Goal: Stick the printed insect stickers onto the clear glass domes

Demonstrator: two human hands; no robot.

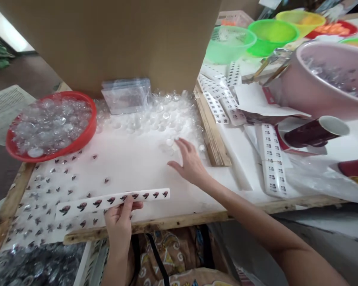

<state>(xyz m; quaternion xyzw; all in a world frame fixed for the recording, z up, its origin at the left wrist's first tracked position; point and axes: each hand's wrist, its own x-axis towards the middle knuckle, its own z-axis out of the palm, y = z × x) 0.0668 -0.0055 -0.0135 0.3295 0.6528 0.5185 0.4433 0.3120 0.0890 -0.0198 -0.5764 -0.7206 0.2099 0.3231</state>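
My left hand [122, 213] pinches a white sticker strip [113, 200] between thumb and fingers near the table's front edge. The strip carries a row of small dark and red printed pictures. My right hand [190, 161] is open, thumb and fingers apart, over the white tabletop. Its fingertips reach the near edge of a spread of clear round plastic pieces [163, 119]; whether they touch one I cannot tell. To the left, clear pieces with the same dark picture [73, 178] lie scattered on the table, partly behind the strip.
A red basin [93, 125] heaped with clear pieces stands at left. A cardboard box [122, 43] rises behind, with a clear plastic pack [126, 97] before it. At right are a wooden strip [213, 131], sticker sheets [272, 163], a dark mug [310, 133] and a pink tub [286, 89].
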